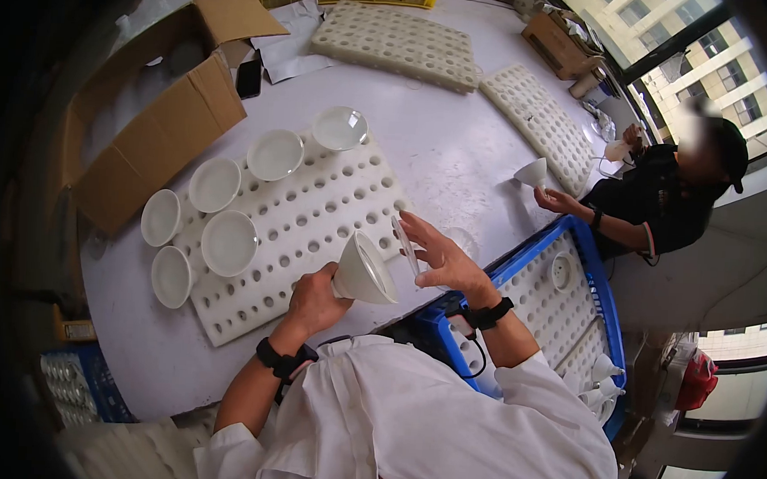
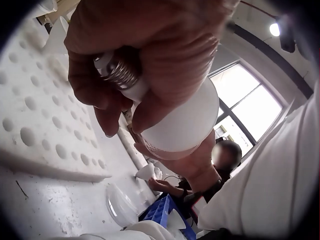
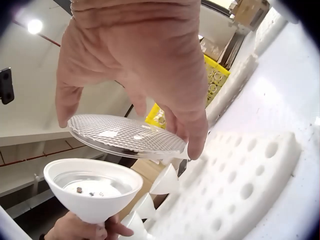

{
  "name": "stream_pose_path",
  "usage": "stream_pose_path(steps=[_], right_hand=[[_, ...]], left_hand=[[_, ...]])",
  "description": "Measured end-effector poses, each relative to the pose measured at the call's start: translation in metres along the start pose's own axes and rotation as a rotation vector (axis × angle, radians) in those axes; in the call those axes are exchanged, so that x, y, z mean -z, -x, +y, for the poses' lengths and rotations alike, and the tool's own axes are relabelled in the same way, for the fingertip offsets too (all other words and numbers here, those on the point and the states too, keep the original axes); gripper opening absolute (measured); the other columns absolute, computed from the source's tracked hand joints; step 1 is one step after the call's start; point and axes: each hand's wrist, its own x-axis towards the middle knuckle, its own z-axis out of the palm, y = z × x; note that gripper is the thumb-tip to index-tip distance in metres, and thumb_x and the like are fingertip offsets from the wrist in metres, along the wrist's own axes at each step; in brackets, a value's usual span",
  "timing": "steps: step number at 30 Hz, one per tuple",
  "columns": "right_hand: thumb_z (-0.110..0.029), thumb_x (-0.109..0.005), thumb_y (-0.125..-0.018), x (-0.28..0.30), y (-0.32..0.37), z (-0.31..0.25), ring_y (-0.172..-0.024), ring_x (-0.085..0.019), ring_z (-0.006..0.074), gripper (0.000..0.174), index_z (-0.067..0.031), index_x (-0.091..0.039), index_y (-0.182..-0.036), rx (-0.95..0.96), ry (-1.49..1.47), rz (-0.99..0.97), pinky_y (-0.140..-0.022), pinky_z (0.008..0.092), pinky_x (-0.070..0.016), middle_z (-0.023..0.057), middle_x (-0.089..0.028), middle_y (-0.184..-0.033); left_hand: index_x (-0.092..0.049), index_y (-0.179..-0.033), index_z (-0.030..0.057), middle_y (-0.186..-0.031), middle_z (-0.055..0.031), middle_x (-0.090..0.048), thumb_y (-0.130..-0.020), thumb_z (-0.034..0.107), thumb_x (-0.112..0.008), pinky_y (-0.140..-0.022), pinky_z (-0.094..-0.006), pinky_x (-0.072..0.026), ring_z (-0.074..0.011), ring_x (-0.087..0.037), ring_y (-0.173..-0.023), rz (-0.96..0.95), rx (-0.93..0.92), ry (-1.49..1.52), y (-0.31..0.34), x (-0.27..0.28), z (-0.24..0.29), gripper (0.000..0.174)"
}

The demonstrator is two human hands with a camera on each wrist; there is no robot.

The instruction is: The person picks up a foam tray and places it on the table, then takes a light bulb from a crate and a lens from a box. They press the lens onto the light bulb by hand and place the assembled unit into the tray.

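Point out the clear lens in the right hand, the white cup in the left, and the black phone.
Clear lens (image 3: 126,134), right wrist view: textured face.
White cup (image 1: 356,270), head view: outer wall.
Black phone (image 1: 248,79), head view: middle of upper face.

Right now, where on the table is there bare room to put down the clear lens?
Bare tabletop shows between the middle foam tray and the two farther foam blocks. Crowded: the middle tray's left and far sides, under six white lamp cups.
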Motion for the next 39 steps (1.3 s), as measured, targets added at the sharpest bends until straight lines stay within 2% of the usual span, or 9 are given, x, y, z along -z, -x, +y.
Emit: stream_pose_path(steps=[3,7,10,14,23,26,31,35,39], right_hand=[[-0.026,-0.082,-0.06,-0.014,-0.002,-0.004,-0.136,-0.025,0.0263,0.11,-0.01,-0.016,-0.147,0.022,0.065,-0.096,-0.109,0.0455,-0.026,0.0105,-0.024,-0.148],[-0.029,-0.081,-0.061,-0.023,-0.007,0.001,-0.137,-0.023,0.0246,0.11,-0.0098,-0.014,-0.147,0.01,0.108,-0.151,-0.109,0.0453,-0.026,0.0095,-0.023,-0.149],[-0.03,-0.081,-0.061,-0.029,-0.009,0.0,-0.138,-0.022,0.0248,0.11,-0.0094,-0.014,-0.147,0.011,0.147,-0.159,-0.109,0.0456,-0.0256,0.01,-0.022,-0.149],[-0.031,-0.082,-0.061,-0.032,-0.011,0.003,-0.138,-0.021,0.0248,0.111,-0.0088,-0.014,-0.147,-0.002,0.14,-0.166,-0.109,0.0457,-0.0255,0.0106,-0.021,-0.149],[-0.03,-0.083,-0.062,-0.04,-0.011,0.008,-0.14,-0.015,0.024,0.111,-0.0043,-0.014,-0.146,0.005,-0.051,-0.155,-0.11,0.0454,-0.0229,0.0117,-0.019,-0.15],[-0.033,-0.082,-0.064,-0.045,-0.011,0.009,-0.14,-0.015,0.0248,0.111,-0.0022,-0.013,-0.145,0.018,-0.111,-0.145,-0.111,0.0431,-0.0201,0.013,-0.019,-0.15],[-0.038,-0.077,-0.07,-0.052,-0.013,0.015,-0.14,-0.014,0.0234,0.109,-0.0006,-0.008,-0.146,0.099,-0.108,-0.121,-0.113,0.0357,-0.0106,0.0136,-0.015,-0.152],[-0.033,-0.077,-0.07,-0.054,-0.015,0.014,-0.14,-0.011,0.0247,0.107,-0.0042,-0.008,-0.147,0.099,0.117,-0.159,-0.112,0.0362,-0.0137,0.0143,-0.011,-0.152],[-0.027,-0.075,-0.073,-0.06,-0.017,0.013,-0.14,-0.011,0.0255,0.105,-0.006,-0.004,-0.147,0.131,0.274,-0.146,-0.112,0.0357,-0.0135,0.0144,-0.008,-0.153]], left_hand=[[-0.06,-0.098,0.0017,-0.085,-0.023,-0.065,-0.068,0.013,-0.069,-0.074,-0.0431,-0.052,-0.0389,-0.064,-0.083,-0.017,-0.01,-0.004,-0.001,0.001,0.003,0.033],[-0.061,-0.099,0.0027,-0.088,-0.0215,-0.065,-0.069,0.013,-0.069,-0.075,-0.0432,-0.0516,-0.0385,-0.063,-0.083,-0.015,-0.023,0.012,0.0,0.001,0.004,0.033],[-0.061,-0.097,-0.0013,-0.085,-0.022,-0.066,-0.068,0.017,-0.074,-0.074,-0.0395,-0.0524,-0.0363,-0.065,-0.084,0.007,-0.022,0.013,0.001,0.0,0.001,0.036],[-0.062,-0.099,0.0029,-0.089,-0.0219,-0.065,-0.07,0.015,-0.069,-0.076,-0.0432,-0.0515,-0.0381,-0.064,-0.084,0.015,-0.014,0.032,0.003,0.002,0.0,0.032],[-0.062,-0.101,-0.0015,-0.093,-0.0214,-0.066,-0.067,0.016,-0.072,-0.08,-0.0394,-0.0508,-0.0349,-0.064,-0.09,-0.053,0.054,0.096,0.005,0.008,0.005,0.04],[-0.061,-0.101,-0.0022,-0.089,-0.0204,-0.067,-0.067,0.016,-0.072,-0.078,-0.0383,-0.0515,-0.0333,-0.066,-0.086,-0.035,0.014,0.12,0.006,0.008,0.002,0.041],[-0.06,-0.101,-0.005,-0.08,-0.0161,-0.067,-0.067,0.013,-0.071,-0.066,-0.0332,-0.0534,-0.0229,-0.067,-0.065,-0.12,0.052,0.228,0.005,0.01,0.001,0.04],[-0.06,-0.095,-0.0053,-0.079,-0.0184,-0.067,-0.066,0.014,-0.07,-0.067,-0.0345,-0.0533,-0.0261,-0.067,-0.07,-0.18,0.151,0.293,0.005,0.018,0.01,0.036],[-0.059,-0.099,-0.0047,-0.078,-0.015,-0.067,-0.068,0.012,-0.07,-0.061,-0.0324,-0.0529,-0.0205,-0.066,-0.06,-0.196,0.128,0.269,0.001,0.017,0.002,0.037]])
